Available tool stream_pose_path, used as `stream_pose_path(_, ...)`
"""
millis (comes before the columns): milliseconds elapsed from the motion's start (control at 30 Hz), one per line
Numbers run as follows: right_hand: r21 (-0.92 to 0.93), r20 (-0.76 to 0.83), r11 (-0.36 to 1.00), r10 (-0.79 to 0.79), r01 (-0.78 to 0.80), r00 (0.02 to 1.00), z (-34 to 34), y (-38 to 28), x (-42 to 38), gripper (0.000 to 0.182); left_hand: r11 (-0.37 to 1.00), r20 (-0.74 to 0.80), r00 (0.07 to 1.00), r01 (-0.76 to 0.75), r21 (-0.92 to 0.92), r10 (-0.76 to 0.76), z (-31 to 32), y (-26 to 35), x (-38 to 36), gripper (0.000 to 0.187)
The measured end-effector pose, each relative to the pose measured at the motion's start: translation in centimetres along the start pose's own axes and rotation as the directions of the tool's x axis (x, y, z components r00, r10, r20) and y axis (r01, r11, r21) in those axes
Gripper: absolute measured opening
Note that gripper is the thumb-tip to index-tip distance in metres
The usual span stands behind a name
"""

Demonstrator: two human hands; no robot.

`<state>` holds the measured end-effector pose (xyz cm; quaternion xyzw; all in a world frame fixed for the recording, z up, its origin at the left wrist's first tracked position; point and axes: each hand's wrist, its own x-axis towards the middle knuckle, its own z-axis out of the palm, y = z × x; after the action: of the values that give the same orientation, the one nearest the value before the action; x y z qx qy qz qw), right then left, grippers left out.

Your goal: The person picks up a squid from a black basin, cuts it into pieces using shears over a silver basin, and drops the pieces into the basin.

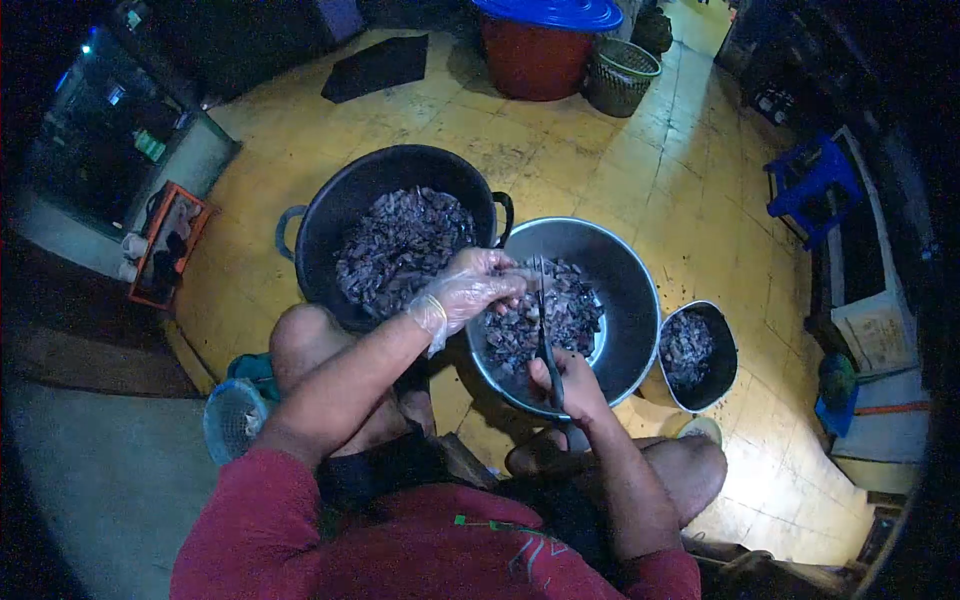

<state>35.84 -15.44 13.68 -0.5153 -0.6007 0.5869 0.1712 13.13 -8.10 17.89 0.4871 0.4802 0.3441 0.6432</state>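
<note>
My left hand (468, 292), in a clear plastic glove, reaches over the left side of a metal basin (628, 300). Its fingers are pinched together beside the scissor blades, on something too small to make out. Closed around the dark handles of the scissors (545, 330) is my right hand (574, 385), at the basin's near rim; the blades point away from me. Under both hands, small dark chopped pieces (525, 335) lie in the basin. A large black tub (335, 200) with two handles stands to the left, holding many similar dark strips (405, 240).
Right of the basin is a smaller container (727, 370) with more chopped pieces. A blue-lidded red bin (535, 60) and a woven basket (622, 80) stand at the back. A blue stool (815, 190) is at right, an orange rack (168, 245) at left, a light-blue basket (232, 420) by my knee.
</note>
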Motion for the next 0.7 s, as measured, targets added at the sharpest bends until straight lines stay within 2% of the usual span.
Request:
stream_pose_path(33, 0.039, -0.031, 0.999, -0.029, 0.030, 0.999, 0.1, 0.2, 0.0, 0.054, 1.000, 0.003, 1.000, 0.001, -0.009, -0.001, 0.1, -0.3, 0.2, 0.021)
stream_pose_path(133, 0.070, -0.111, 0.997, -0.023, 0.031, 0.994, 0.4, 0.4, 0.0, 0.056, 1.000, 0.018, 1.000, 0.003, 0.003, -0.003, 0.3, -0.7, 0.5, 0.020)
stream_pose_path(200, 0.091, -0.134, 0.995, -0.016, 0.029, 0.991, 0.6, 1.4, 0.5, 0.053, 0.987, -0.068, 0.997, -0.057, -0.151, 0.047, 0.3, -0.4, 0.7, 0.021)
stream_pose_path(233, 0.114, -0.156, 0.993, -0.011, 0.029, 0.988, 0.7, 1.9, 0.7, 0.049, 0.974, -0.145, 0.985, -0.125, -0.188, 0.098, 0.6, 0.0, 0.7, 0.023)
stream_pose_path(267, 0.111, -0.155, 0.993, -0.011, 0.028, 0.988, 0.8, 2.5, 0.9, 0.049, 0.973, -0.147, 0.984, -0.126, -0.191, 0.099, 0.6, -0.1, 0.9, 0.023)
stream_pose_path(333, -0.019, -0.202, 1.000, -0.016, 0.013, 0.979, 0.7, 2.8, 0.9, 0.047, 0.962, -0.158, 0.980, -0.156, -0.224, 0.122, 0.5, -0.2, 1.2, 0.026)
stream_pose_path(433, -0.119, -0.195, 0.993, -0.008, -0.015, 0.981, 0.3, 2.4, 0.8, 0.049, 0.943, -0.193, 0.974, -0.176, -0.284, 0.123, 0.7, -0.4, 1.1, 0.027)
stream_pose_path(667, -0.140, -0.199, 0.990, -0.021, -0.007, 0.980, 0.3, 1.9, 0.5, 0.050, 0.934, -0.211, 0.959, -0.243, -0.264, 0.190, 0.7, -1.2, 1.9, 0.027)
stream_pose_path(700, -0.069, -0.158, 0.998, -0.005, -0.006, 0.987, 0.3, 2.1, 0.6, 0.050, 0.947, -0.190, 0.960, -0.243, -0.209, 0.204, 0.7, -1.2, 2.0, 0.024)
